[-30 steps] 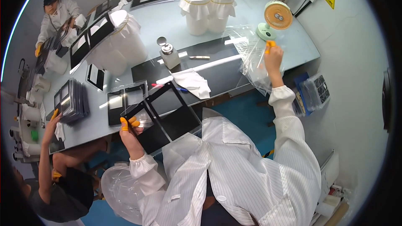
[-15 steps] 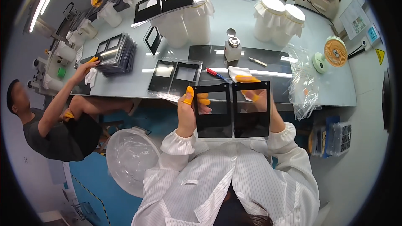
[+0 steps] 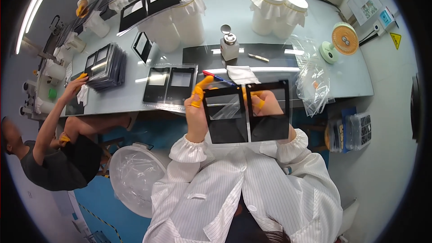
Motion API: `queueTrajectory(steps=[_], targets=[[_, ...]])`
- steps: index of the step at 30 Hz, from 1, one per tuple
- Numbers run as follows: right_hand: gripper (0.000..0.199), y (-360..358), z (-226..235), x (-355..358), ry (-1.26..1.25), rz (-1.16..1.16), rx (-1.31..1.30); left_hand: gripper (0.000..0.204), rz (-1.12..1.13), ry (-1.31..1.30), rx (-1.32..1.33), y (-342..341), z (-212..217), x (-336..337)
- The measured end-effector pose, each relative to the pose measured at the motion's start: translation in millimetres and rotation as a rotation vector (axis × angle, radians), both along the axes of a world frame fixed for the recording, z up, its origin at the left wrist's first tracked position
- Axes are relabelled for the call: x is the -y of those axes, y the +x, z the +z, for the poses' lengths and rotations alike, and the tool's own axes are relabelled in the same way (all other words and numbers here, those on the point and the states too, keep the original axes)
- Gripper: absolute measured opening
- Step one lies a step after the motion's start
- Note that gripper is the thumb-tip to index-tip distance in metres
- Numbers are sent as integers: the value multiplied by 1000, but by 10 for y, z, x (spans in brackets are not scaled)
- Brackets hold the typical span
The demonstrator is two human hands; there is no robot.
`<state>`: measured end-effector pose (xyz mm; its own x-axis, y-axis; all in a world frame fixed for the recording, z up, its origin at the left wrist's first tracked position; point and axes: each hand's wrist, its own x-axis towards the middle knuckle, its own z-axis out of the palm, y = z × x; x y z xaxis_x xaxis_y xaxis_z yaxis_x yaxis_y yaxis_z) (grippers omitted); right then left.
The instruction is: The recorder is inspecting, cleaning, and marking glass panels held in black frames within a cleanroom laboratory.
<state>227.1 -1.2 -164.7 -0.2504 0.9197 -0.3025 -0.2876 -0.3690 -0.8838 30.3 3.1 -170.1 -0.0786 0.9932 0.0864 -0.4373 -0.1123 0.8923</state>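
**Two-window panel (image 3: 225,128) raised by hand at the front edge of the surface (image 3: 229,15)**

The black two-window panel, bordered by a clear margin, is held in the air at the front edge of the surface, with its face turned to the viewer. Its left side is grasped by the left hand (image 3: 196,119), on which yellow finger covers (image 3: 197,98) are worn. The right hand (image 3: 270,104) is seen through the right window, behind the panel, with its fingers bent; whether anything is gripped by it cannot be told. Just beyond the panel, a white cloth (image 3: 243,74) and a red pen (image 3: 209,74) are laid. A second panel (image 3: 170,93) is placed along the front edge, to the left. Farther back, a metal-topped bottle (image 3: 230,50) and a slim tool (image 3: 258,57) are set out. Clear plastic film (image 3: 310,83) is draped over the front edge toward the right corner; a fan (image 3: 345,38) is stood near the right edge. Toward the left corner, a stack of panels (image 3: 108,68) is touched by a co-worker's hand (image 3: 74,89).
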Motion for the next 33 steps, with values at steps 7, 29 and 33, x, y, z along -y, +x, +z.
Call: queueTrajectory(steps=[7,29,33], targets=[[22,1800,-20,302,77,-709,-751,36,227,93,236,-495,47,-262],[41,592,162,370,512,19,189,30,83,-125,115,-336,388,-137],[38,438,193,399,506,-23,214,33,73,-123,54,-414,372,-137]])
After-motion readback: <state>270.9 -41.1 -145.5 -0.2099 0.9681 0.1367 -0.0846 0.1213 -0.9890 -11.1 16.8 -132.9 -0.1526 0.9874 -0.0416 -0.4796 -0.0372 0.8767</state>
